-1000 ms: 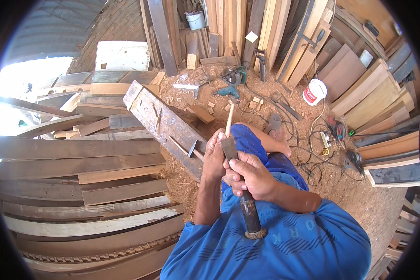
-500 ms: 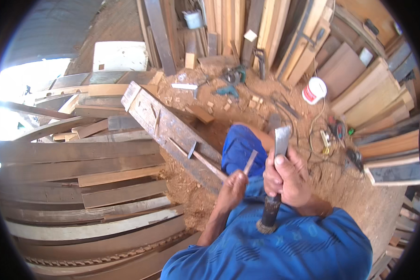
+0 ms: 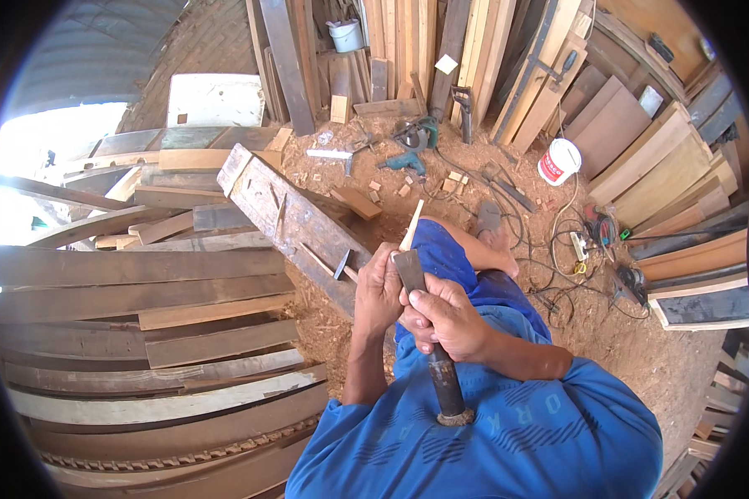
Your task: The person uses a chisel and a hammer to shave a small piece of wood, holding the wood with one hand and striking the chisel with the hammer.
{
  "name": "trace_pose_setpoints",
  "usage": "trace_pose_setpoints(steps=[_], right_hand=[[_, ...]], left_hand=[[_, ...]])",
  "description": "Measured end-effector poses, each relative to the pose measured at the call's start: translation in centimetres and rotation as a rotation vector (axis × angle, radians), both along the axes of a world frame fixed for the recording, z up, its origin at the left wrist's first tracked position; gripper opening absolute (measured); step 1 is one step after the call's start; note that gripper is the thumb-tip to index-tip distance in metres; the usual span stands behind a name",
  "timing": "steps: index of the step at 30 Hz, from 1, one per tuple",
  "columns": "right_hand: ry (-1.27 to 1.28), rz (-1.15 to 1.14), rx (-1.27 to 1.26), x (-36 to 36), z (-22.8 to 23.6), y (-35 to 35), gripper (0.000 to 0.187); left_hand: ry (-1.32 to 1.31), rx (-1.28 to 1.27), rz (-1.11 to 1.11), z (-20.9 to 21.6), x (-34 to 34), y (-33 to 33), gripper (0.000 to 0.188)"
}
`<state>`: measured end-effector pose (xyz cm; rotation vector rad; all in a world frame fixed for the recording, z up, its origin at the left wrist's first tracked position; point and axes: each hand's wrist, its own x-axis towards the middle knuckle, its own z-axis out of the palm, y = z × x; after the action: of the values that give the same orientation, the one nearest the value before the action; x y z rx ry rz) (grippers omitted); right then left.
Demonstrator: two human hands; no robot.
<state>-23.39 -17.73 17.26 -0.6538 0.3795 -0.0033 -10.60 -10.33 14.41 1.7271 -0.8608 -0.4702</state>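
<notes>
My right hand (image 3: pixel 451 323) is wrapped round a wide chisel (image 3: pixel 447 389), its dark handle pointing back at my chest and its flat blade slanting up and away. The handle's butt meets my blue shirt or sits just over it; I cannot tell which. My left hand (image 3: pixel 378 289) grips a thin, pointed wood piece (image 3: pixel 413 224), whose pale tip rises above the blade's end. Both hands are close together, and the wood lies right by the blade. A hammer (image 3: pixel 341 264) rests on a worn wooden bench (image 3: pixel 254 195) beyond my left hand, its handle partly hidden.
Stacked planks (image 3: pixel 141 274) fill the left side. Past my knee, a teal power drill (image 3: pixel 404 163), small wood blocks (image 3: pixel 453 180) and shavings lie on the ground. A white bucket (image 3: pixel 560 161) and tangled cords (image 3: pixel 558 249) are to the right. Upright boards (image 3: pixel 399 50) line the back.
My right hand has brought the chisel left and lower, its blade now turned toward the wood piece. My left hand has moved up and left, and the two hands have come together.
</notes>
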Motion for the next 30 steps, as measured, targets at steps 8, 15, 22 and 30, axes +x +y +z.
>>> trace_pose_setpoints(steps=[8,15,22,30], right_hand=[[-0.104,-0.26,-0.317,-2.5,4.3,-1.5,0.015],[-0.005,-0.208,0.038,0.4,0.7,-1.8,0.013],[0.001,-0.017,-0.007,0.0,0.7,0.2,0.014],[-0.183,-0.25,-0.325,-3.0,4.9,-0.8,0.016]], left_hand=[[0.186,0.088,-0.065,-3.2,-6.4,5.3,0.025],[0.204,0.007,0.158,-1.3,-2.0,1.4,0.03],[-0.288,0.084,0.025,0.7,-0.7,1.8,0.017],[-0.286,0.047,-0.021,-3.3,-6.8,5.6,0.019]])
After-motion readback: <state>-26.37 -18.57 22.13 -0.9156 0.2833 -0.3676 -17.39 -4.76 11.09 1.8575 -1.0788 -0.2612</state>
